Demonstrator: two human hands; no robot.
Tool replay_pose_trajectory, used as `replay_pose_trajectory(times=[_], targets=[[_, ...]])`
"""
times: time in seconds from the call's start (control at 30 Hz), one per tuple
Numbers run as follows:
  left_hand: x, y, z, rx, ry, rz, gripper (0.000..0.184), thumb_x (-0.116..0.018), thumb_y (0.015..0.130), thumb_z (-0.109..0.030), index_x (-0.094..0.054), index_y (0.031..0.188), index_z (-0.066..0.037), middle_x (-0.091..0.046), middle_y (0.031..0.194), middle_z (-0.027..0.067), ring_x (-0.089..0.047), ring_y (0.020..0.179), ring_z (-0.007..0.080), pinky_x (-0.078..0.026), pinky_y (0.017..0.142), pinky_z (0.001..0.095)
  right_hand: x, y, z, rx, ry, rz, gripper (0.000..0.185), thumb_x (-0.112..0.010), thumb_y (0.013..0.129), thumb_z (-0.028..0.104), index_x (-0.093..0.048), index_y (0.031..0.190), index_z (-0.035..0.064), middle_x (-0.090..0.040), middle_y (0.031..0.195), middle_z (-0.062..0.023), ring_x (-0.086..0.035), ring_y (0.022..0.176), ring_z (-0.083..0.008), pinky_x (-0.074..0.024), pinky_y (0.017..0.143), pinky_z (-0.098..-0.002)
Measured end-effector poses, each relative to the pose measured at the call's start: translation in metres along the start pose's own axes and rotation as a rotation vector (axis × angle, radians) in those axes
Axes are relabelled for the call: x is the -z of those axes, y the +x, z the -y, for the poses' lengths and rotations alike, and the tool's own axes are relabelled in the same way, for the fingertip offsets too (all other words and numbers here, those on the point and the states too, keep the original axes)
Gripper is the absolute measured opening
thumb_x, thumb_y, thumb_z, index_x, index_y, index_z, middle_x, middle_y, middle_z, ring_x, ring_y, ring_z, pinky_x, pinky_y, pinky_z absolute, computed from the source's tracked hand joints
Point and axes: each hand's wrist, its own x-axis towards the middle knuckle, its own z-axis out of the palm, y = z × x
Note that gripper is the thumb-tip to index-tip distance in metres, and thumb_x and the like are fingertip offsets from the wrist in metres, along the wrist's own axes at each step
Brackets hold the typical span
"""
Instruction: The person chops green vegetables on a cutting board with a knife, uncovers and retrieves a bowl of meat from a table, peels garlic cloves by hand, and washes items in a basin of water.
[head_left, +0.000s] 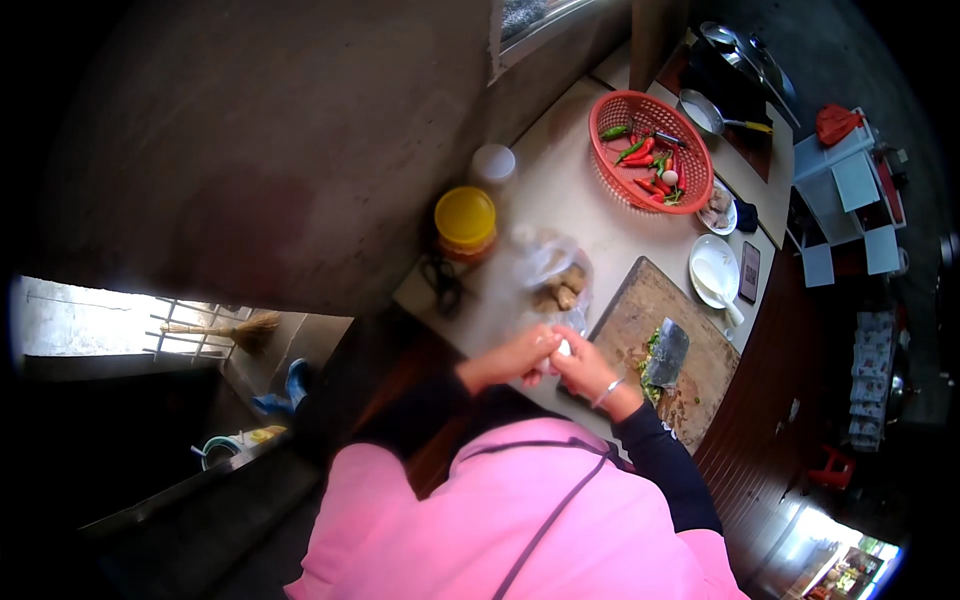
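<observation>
Both of my hands meet in front of my body at the near edge of the table. My left hand [535, 352] and my right hand [588, 372] are closed around a small white piece [563, 349], too small and covered to name for certain. Just beyond them lies a clear plastic bag [548, 262] with brown, knobbly pieces like ginger [568, 288]. To the right, a cleaver [668, 352] rests flat on the wooden cutting board [640, 300], beside chopped green bits [650, 372].
A red basket [604, 180] holds red and green chilies. Beside it are a plate of meat [717, 208], a white bowl with a spoon [712, 262], a phone [749, 272] and a pan [700, 110]. A yellow-lidded jar [466, 216] and scissors [441, 284] are at left.
</observation>
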Motion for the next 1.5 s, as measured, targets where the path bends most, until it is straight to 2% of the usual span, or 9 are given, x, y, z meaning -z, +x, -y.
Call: replay_pose_trajectory(times=[0.13, 0.3, 0.37, 0.47, 0.87, 0.93, 1.0, 1.07, 1.5], targets=[[-0.012, -0.017, 0.006, -0.005, -0.019, -0.181, 0.031, -0.038, 0.088, -0.037, -0.041, 0.090, -0.007, -0.046, 0.059, 0.0017, -0.037, 0.034, 0.0065, -0.029, 0.030, 0.0185, -0.006, -0.015, 0.000, 0.088, -0.048, 0.034, 0.049, -0.047, 0.079, 0.020, -0.035, 0.124, 0.0053, -0.053, 0.063, -0.0049, -0.048, 0.041, -0.0100, -0.0382, 0.036, -0.0237], [-0.013, -0.021, 0.016, -0.048, -0.070, -0.163, 0.027, -0.046, 0.087, -0.033, -0.038, 0.091, -0.008, -0.046, 0.064, 0.0019, -0.040, 0.046, 0.0055, -0.033, 0.037, 0.0200, -0.010, -0.025, 0.001, 0.118, 0.002, 0.045, 0.047, -0.047, 0.080, 0.019, -0.035, 0.124, 0.0067, -0.053, 0.064, -0.0058, -0.048, 0.040, -0.0103, -0.0390, 0.037, -0.0234], [-0.014, -0.016, 0.027, -0.234, -0.087, -0.168, 0.031, -0.044, 0.087, -0.038, -0.035, 0.096, -0.010, -0.045, 0.064, 0.0027, -0.034, 0.036, 0.0052, -0.026, 0.030, 0.0195, -0.010, -0.024, -0.003, 0.250, -0.009, 0.058, 0.047, -0.046, 0.081, 0.019, -0.033, 0.125, 0.0068, -0.052, 0.064, -0.0053, -0.046, 0.040, -0.0096, -0.0383, 0.037, -0.0232], [-0.010, -0.009, 0.030, -0.271, -0.153, -0.177, 0.026, -0.045, 0.088, -0.035, -0.036, 0.095, -0.011, -0.046, 0.065, 0.0023, -0.032, 0.036, 0.0046, -0.024, 0.029, 0.0184, -0.009, -0.028, 0.015, 0.104, 0.056, 0.105, 0.047, -0.045, 0.082, 0.018, -0.032, 0.125, 0.0067, -0.051, 0.065, -0.0040, -0.046, 0.042, -0.0084, -0.0383, 0.037, -0.0229], [0.012, -0.011, 0.002, 0.014, -0.354, -0.023, 0.034, -0.034, 0.089, -0.045, -0.038, 0.091, -0.011, -0.049, 0.064, 0.0025, -0.032, 0.034, 0.0041, -0.023, 0.028, 0.0160, 0.002, -0.011, 0.020, 0.125, 0.306, 0.119, 0.040, -0.041, 0.089, 0.019, -0.032, 0.126, 0.0061, -0.048, 0.066, -0.0016, -0.046, 0.045, -0.0065, -0.0421, 0.040, -0.0204], [0.009, -0.003, 0.002, 0.028, -0.279, -0.087, 0.036, -0.034, 0.088, -0.046, -0.038, 0.091, -0.010, -0.049, 0.064, 0.0025, -0.033, 0.035, 0.0041, -0.023, 0.028, 0.0158, 0.003, -0.003, 0.020, 0.108, 0.280, 0.077, 0.037, -0.045, 0.088, 0.021, -0.038, 0.121, 0.0065, -0.050, 0.065, -0.0015, -0.047, 0.045, -0.0070, -0.0412, 0.039, -0.0208], [0.006, -0.001, -0.008, 0.046, -0.206, -0.150, 0.037, -0.034, 0.088, -0.047, -0.038, 0.090, -0.010, -0.050, 0.064, 0.0025, -0.034, 0.036, 0.0041, -0.023, 0.028, 0.0157, 0.004, 0.005, 0.017, 0.129, -0.123, -0.037, 0.032, -0.049, 0.086, 0.022, -0.044, 0.113, 0.0068, -0.052, 0.063, -0.0014, -0.049, 0.045, -0.0075, -0.0398, 0.038, -0.0210], [0.005, -0.001, -0.017, 0.080, -0.115, -0.127, 0.037, -0.035, 0.088, -0.047, -0.037, 0.089, -0.010, -0.049, 0.063, 0.0023, -0.036, 0.037, 0.0044, -0.025, 0.028, 0.0159, 0.004, 0.005, 0.020, 0.120, -0.101, -0.042, 0.030, -0.050, 0.085, 0.022, -0.045, 0.110, 0.0068, -0.052, 0.062, -0.0013, -0.049, 0.045, -0.0075, -0.0393, 0.038, -0.0211], [0.002, 0.011, -0.003, -0.092, -0.302, -0.183, 0.035, -0.038, 0.088, -0.042, -0.043, 0.088, -0.007, -0.045, 0.055, 0.0017, -0.036, 0.036, 0.0044, -0.025, 0.028, 0.0159, 0.008, 0.003, 0.026, 0.162, 0.221, -0.095, 0.031, -0.051, 0.085, 0.025, -0.051, 0.108, 0.0036, -0.054, 0.063, -0.0008, -0.044, 0.042, -0.0047, -0.0350, 0.036, -0.0182]])
